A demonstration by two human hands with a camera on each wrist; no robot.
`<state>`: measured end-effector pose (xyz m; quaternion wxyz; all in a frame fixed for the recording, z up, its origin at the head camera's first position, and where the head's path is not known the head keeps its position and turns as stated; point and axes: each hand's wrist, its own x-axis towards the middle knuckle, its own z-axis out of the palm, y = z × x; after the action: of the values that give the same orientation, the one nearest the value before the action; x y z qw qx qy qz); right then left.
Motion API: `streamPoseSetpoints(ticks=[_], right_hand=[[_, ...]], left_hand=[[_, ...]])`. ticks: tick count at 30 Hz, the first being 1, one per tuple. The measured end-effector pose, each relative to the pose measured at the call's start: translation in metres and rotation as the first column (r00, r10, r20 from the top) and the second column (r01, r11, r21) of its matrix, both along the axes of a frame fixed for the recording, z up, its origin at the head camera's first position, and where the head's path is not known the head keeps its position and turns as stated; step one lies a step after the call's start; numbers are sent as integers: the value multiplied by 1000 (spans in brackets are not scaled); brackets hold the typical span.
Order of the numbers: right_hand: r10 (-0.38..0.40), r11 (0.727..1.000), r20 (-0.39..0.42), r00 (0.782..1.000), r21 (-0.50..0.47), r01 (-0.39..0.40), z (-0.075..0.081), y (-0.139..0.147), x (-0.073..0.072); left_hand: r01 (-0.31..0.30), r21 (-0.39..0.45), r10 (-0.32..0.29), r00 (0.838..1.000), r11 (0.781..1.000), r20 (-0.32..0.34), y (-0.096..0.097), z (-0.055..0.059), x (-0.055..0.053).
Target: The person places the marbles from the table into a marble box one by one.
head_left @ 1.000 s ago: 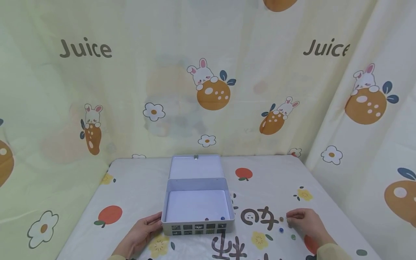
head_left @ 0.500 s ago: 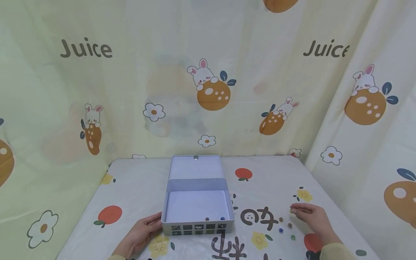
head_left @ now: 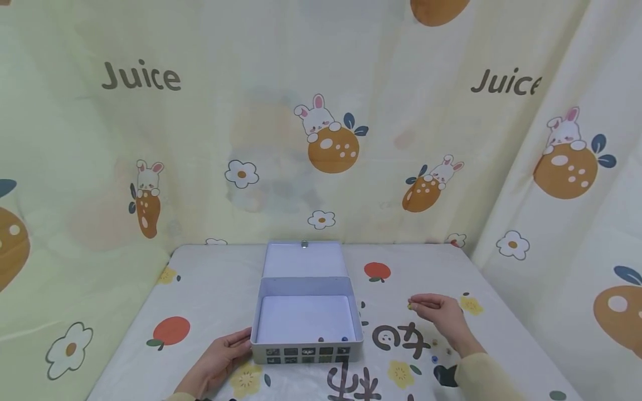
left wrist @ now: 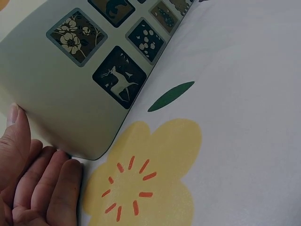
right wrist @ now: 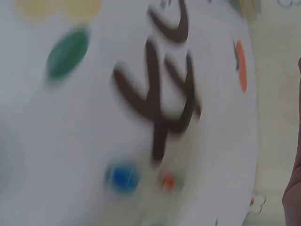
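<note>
Right hand (head_left: 445,320): fingertips pinching 1 yellowish marble (head_left: 410,306), held right of the box (head_left: 258,353). Left hand (head_left: 223,355): fingers loosely bent, touching the box's left side. Box count: 1, lid (head_left: 304,260) open; inside, near wall, 1 blue marble (head_left: 344,339), 1 brownish marble (head_left: 321,339). Tablecloth (head_left: 215,284), nearer than right hand: 3 loose marbles (head_left: 434,360) visible.

Dim, motion-blurred right wrist view
</note>
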<state>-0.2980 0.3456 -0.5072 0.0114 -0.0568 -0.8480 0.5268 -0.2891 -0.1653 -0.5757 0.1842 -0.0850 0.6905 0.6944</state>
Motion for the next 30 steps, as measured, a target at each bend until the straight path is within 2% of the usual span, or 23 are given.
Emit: streamPoseSetpoints(ticks=[7, 9, 14, 20, 30], right_hand=[[64, 997, -67, 996, -47, -67, 19, -83, -26], [102, 992, -94, 990, -63, -108, 21, -104, -34], [165, 982, -98, 981, -81, -173, 25, -142, -43], [168, 978, -92, 981, -105, -178, 23, -157, -47], [159, 980, -89, 983, -105, -168, 22, -156, -47]], left_hand=[[39, 22, -38, 999, 999, -18, -2, -2, 3], [42, 26, -42, 999, 999, -20, -3, -2, 3], [31, 29, -31, 999, 999, -16, -2, -2, 3], [35, 42, -35, 999, 998, -12, -2, -2, 2], [7, 52, -8, 1000, 999, 10, -2, 0, 0]])
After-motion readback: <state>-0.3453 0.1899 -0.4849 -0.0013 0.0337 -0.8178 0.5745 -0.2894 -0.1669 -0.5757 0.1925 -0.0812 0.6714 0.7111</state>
